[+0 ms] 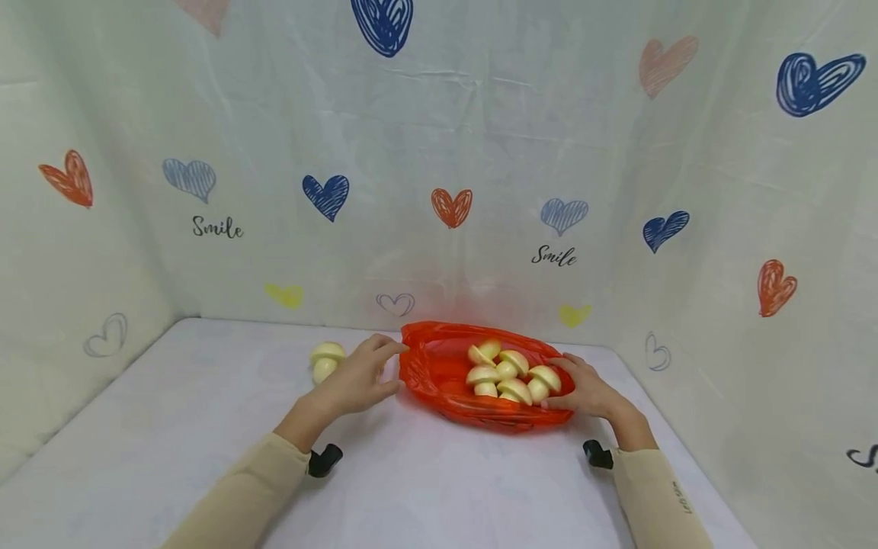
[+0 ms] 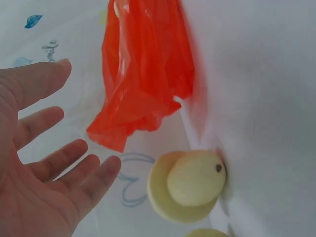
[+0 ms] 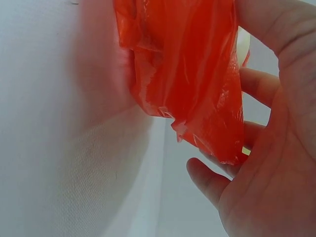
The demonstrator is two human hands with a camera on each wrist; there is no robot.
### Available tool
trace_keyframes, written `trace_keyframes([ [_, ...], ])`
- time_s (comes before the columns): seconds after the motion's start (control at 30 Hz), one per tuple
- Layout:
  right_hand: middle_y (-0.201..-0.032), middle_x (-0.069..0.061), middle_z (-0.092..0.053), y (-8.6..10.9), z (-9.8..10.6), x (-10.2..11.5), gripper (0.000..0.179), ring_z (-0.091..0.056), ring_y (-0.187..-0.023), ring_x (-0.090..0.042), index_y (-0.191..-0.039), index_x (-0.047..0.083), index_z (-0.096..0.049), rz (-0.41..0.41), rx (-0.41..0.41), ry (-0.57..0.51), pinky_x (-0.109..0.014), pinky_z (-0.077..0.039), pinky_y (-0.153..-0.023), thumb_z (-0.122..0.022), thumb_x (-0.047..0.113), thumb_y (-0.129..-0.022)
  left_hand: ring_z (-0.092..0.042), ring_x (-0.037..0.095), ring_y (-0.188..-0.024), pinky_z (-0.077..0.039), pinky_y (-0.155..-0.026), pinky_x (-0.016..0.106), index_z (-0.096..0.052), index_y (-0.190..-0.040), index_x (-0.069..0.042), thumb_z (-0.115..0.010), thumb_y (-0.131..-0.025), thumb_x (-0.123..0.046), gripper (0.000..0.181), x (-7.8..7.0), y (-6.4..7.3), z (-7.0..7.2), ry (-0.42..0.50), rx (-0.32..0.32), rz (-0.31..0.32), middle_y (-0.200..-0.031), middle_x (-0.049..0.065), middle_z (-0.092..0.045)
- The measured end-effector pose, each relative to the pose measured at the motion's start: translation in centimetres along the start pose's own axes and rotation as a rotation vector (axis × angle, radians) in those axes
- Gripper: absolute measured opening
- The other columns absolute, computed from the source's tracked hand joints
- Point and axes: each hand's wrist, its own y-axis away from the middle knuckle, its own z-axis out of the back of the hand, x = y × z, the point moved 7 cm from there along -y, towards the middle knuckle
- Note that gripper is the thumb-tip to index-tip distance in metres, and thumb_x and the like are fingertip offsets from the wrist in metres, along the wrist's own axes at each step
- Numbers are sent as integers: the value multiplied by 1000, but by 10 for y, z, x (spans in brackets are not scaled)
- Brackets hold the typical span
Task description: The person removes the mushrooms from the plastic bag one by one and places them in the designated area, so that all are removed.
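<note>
A red plastic bag (image 1: 439,366) lies open on the table, with several pale yellow mushrooms (image 1: 514,390) inside toward its right end. My right hand (image 1: 583,387) holds the bag's right end. The right wrist view shows the red plastic (image 3: 187,79) between thumb and fingers, the little finger apart from it. My left hand (image 1: 360,377) is beside the bag's left end, fingers spread; the left wrist view shows a gap between it and the bag (image 2: 143,74). Just left of that hand sits another mushroom (image 1: 327,352), its stem end facing the left wrist camera.
The table (image 1: 446,488) has a white cover. Behind and beside it hangs a pale curtain (image 1: 480,137) printed with hearts and "Smile". A pale rounded edge (image 2: 207,233) shows at the bottom of the left wrist view. Each wrist wears a black camera (image 1: 325,460).
</note>
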Motion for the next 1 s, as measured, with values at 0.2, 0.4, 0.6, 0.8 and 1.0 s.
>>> trace_keyframes([
  [0.2,-150,-25,-19,1,-1,-3,91,-21,-132,-47,-143,9,-40,-11,14,6,-68,-34,-94,-78,50,-71,-51,22,-111,-48,-93,39,-55,-131,-14,-72,-86,-22,49,-15,-7,-13,0,-8,-48,-123,6,-49],
  [0.4,-151,-25,-18,-2,0,-2,91,-20,-133,-47,-142,9,-40,8,2,13,-69,-32,-96,-78,50,-71,-50,18,-106,-47,-91,35,-58,-126,-14,-71,-86,-17,42,-28,-18,-21,-1,-87,-141,-116,2,-51],
  [0.6,-151,-25,-18,-2,0,-4,91,-20,-133,-47,-142,8,-40,0,0,13,-69,-32,-96,-79,49,-71,-52,22,-106,-47,-91,36,-56,-125,-13,-69,-87,-17,41,-36,-28,-35,44,-52,-131,-116,4,-50],
  [0.8,-150,-25,-20,-2,-1,-4,90,-22,-132,-47,-142,8,-41,7,-5,18,-68,-33,-96,-79,49,-70,-53,21,-108,-48,-92,35,-52,-131,-17,-66,-90,-24,44,-39,-39,-52,51,43,-67,-120,2,-48],
  [1.0,-149,-24,-21,-2,0,-3,91,-23,-132,-46,-142,9,-42,16,-12,22,-67,-34,-95,-79,50,-69,-53,25,-113,-45,-97,39,-51,-132,-17,-65,-91,-24,44,-44,-52,-65,99,83,-63,-126,8,-47],
])
